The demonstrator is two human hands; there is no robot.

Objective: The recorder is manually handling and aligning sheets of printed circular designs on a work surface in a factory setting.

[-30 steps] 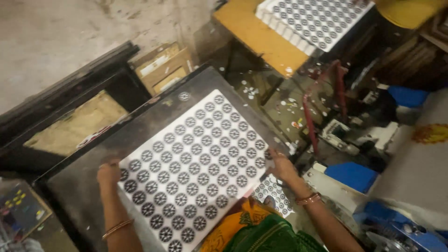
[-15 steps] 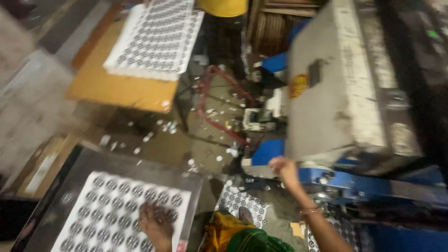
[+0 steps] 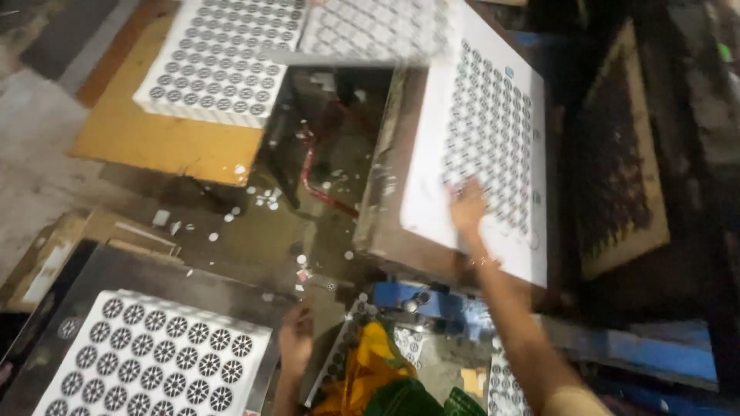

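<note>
A white printed sheet (image 3: pixel 482 146) covered in rows of small round black-and-white patterns lies on the slanted bed of a machine (image 3: pixel 385 200), on the right side of the scene, a little beyond the middle. The right hand (image 3: pixel 468 206) rests flat on the near part of this sheet with its fingers spread, though motion blur softens the fingertips. The arm reaches up to it from the near right corner, with a thin bangle at the wrist.

The left hand (image 3: pixel 296 339) hangs low at the near centre, just right of a stack of patterned sheets (image 3: pixel 154 358) that sits on a dark tray (image 3: pixel 154 270) at the near left. Its fingers look loosely curled; whether it touches the stack's edge cannot be told.

Between the hands, near the bottom edge, is a fold of yellow and green cloth (image 3: pixel 385 381). A blue machine part (image 3: pixel 420 302) sits just beyond it.

Far left, another stack of patterned sheets (image 3: pixel 220 58) rests on a yellow board (image 3: pixel 162 142). Small white paper scraps (image 3: pixel 262 199) litter the dirty floor between the board and the tray. A red hose (image 3: pixel 312 173) curves beside the machine.
</note>
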